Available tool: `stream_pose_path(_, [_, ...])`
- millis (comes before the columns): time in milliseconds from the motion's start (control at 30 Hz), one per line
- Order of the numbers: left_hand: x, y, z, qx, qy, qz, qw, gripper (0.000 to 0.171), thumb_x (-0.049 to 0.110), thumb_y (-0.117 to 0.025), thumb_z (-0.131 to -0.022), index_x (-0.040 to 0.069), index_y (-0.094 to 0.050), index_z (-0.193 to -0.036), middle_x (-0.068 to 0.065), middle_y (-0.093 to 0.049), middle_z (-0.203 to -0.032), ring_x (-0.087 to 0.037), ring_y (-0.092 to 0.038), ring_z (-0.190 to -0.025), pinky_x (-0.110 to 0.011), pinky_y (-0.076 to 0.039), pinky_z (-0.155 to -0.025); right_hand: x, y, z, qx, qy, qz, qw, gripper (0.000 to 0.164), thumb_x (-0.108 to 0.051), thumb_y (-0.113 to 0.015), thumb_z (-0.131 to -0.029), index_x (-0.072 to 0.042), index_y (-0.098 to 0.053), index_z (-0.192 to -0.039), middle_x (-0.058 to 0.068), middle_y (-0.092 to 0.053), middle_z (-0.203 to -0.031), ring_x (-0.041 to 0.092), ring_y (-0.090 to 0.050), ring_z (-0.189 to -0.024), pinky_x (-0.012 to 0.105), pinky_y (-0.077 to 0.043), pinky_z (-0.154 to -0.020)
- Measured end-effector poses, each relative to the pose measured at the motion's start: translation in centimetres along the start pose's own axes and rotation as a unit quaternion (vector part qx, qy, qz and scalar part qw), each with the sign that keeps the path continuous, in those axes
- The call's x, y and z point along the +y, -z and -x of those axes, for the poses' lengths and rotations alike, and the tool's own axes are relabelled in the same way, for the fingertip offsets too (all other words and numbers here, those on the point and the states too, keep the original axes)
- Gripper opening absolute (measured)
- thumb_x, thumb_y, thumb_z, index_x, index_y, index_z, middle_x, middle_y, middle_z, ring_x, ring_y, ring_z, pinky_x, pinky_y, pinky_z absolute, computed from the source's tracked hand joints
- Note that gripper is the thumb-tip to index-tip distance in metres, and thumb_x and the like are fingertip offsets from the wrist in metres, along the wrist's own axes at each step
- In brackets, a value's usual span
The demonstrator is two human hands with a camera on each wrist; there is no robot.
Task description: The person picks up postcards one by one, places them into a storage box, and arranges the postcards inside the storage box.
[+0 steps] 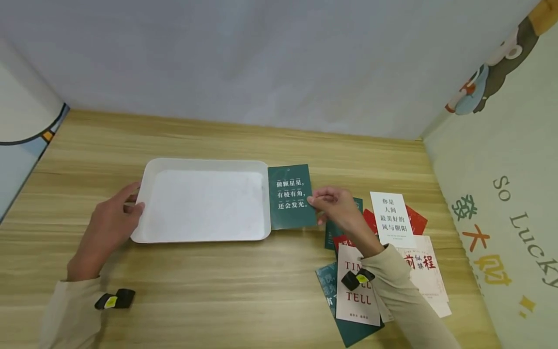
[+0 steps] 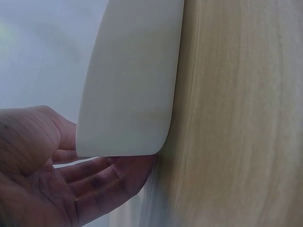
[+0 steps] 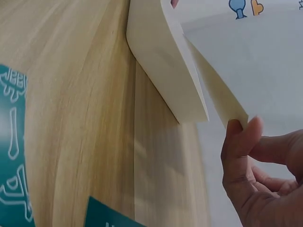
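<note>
Green card (image 1: 291, 219): we locate it at the right rim of the white tray (image 1: 205, 208); whether it touches, we cannot tell. From the left, we note the left hand (image 1: 106, 225) gripping the tray's left end, thumb at the rim, fingers along the outer wall. We record the tray on the wooden table (image 1: 196, 286), long sides roughly parallel to the back edge. We see the right hand (image 1: 344, 211) pinching the card's right edge between thumb and fingers. Toward the table's right edge, we log overlapping loose cards (image 1: 394, 218), green, red and pale.
</note>
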State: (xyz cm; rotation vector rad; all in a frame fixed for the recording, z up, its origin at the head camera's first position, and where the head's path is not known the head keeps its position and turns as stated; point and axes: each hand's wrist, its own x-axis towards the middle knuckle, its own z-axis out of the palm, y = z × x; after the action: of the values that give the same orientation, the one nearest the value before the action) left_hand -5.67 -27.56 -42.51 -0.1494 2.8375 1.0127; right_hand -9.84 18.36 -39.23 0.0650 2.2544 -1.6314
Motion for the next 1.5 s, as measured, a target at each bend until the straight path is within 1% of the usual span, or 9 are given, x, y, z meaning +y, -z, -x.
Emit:
stream_pose_path(233, [0.1,0.1,0.0,0.009,-0.012,0.004,0.9999,0.054,0.012,-0.050,-0.108,-0.008,-0.037,-0.156,-0.041,-0.057,-0.135,-0.053,-0.063,-0.115,-0.063,-0.054,-0.087,-0.3,-1.2,-0.2,-0.007,-0.003,-0.017,1.000,0.029,-0.007,-0.068,-0.102,0.014,-0.063,-0.122,0.001,-0.072,-0.089,0.013,-0.065,-0.059,0.030,-0.061,-0.059])
stream_pose_path(333, [0.1,0.0,0.0,0.001,-0.002,0.003,1.0000,0.055,0.012,-0.050,-0.108,-0.008,-0.035,-0.157,-0.041,-0.056,-0.137,-0.053,-0.062,-0.118,-0.063,-0.054,-0.088,-0.3,-1.8,-0.3,-0.018,-0.003,-0.025,1.000,0.029,-0.008,-0.068,-0.102,0.013,-0.063,-0.121,0.002,-0.073,-0.090,0.013,-0.066,-0.058,0.034,-0.062,-0.061])
stream_pose_path(467, [0.1,-0.1,0.0,0.000,0.005,0.002,1.0000,0.056,0.011,-0.050,-0.108,-0.008,-0.035,-0.158,-0.042,-0.055,-0.137,-0.054,-0.061,-0.119,-0.064,-0.054,-0.088,-0.5,-2.6,-0.6,-0.029,0.002,-0.032,0.999,0.030,-0.008,-0.068,-0.101,0.013,-0.063,-0.121,0.005,-0.074,-0.092,0.013,-0.066,-0.056,0.036,-0.062,-0.061])
stream_pose_path(600, [0.2,0.0,-0.1,0.006,0.001,-0.001,1.0000,0.055,0.010,-0.051,-0.107,-0.009,-0.036,-0.156,-0.042,-0.056,-0.136,-0.054,-0.062,-0.117,-0.064,-0.055,-0.087,-0.8,-3.5,-0.7,-0.039,0.004,-0.052,0.998,0.027,-0.006,-0.069,-0.100,0.013,-0.064,-0.118,0.002,-0.073,-0.087,0.013,-0.067,-0.058,0.034,-0.062,-0.059])
stream_pose_path(767, [0.4,0.2,0.0,-0.008,0.010,0.000,0.9999,0.056,0.012,-0.049,-0.108,-0.008,-0.034,-0.158,-0.042,-0.054,-0.138,-0.054,-0.060,-0.120,-0.064,-0.053,-0.090,-0.8,-4.4,-0.8,-0.049,0.002,-0.070,0.996,0.021,-0.003,-0.069,-0.099,0.012,-0.064,-0.112,0.000,-0.071,-0.079,0.013,-0.067,-0.059,0.031,-0.061,-0.057])
stream_pose_path(867, [0.5,0.3,0.0,-0.005,0.010,-0.002,0.9999,0.055,0.011,-0.050,-0.108,-0.008,-0.035,-0.158,-0.042,-0.054,-0.138,-0.054,-0.061,-0.119,-0.064,-0.053,-0.090,-1.1,-4.8,-0.8,-0.051,0.003,-0.072,0.996,0.020,-0.004,-0.069,-0.099,0.011,-0.064,-0.112,0.000,-0.071,-0.079,0.013,-0.066,-0.057,0.030,-0.060,-0.057])
stream_pose_path(1067, [0.7,0.5,0.1,0.007,0.013,-0.007,0.9999,0.056,0.010,-0.051,-0.108,-0.007,-0.035,-0.158,-0.042,-0.055,-0.137,-0.053,-0.062,-0.118,-0.064,-0.054,-0.089,-1.8,-5.9,-1.1,-0.048,-0.001,-0.081,0.996,0.020,-0.002,-0.069,-0.099,0.011,-0.064,-0.113,0.000,-0.071,-0.080,0.012,-0.066,-0.058,0.029,-0.060,-0.055])
stream_pose_path(1233, [0.7,0.5,0.1,0.012,0.008,-0.007,0.9999,0.055,0.009,-0.052,-0.107,-0.008,-0.036,-0.157,-0.042,-0.056,-0.135,-0.053,-0.062,-0.117,-0.064,-0.054,-0.089,-2.3,-7.0,-1.6,-0.050,-0.007,-0.077,0.996,0.018,-0.003,-0.070,-0.098,0.009,-0.066,-0.111,-0.001,-0.072,-0.077,0.011,-0.065,-0.055,0.027,-0.057,-0.052])
stream_pose_path(1500, [0.5,0.5,0.1,0.013,0.000,-0.011,0.9999,0.055,0.008,-0.053,-0.107,-0.009,-0.037,-0.156,-0.042,-0.057,-0.134,-0.053,-0.064,-0.116,-0.063,-0.056,-0.086,-2.4,-8.4,-2.0,-0.056,0.021,-0.055,0.997,0.015,-0.007,-0.070,-0.098,0.006,-0.068,-0.105,0.001,-0.069,-0.067,0.012,-0.062,-0.051,0.024,-0.048,-0.048])
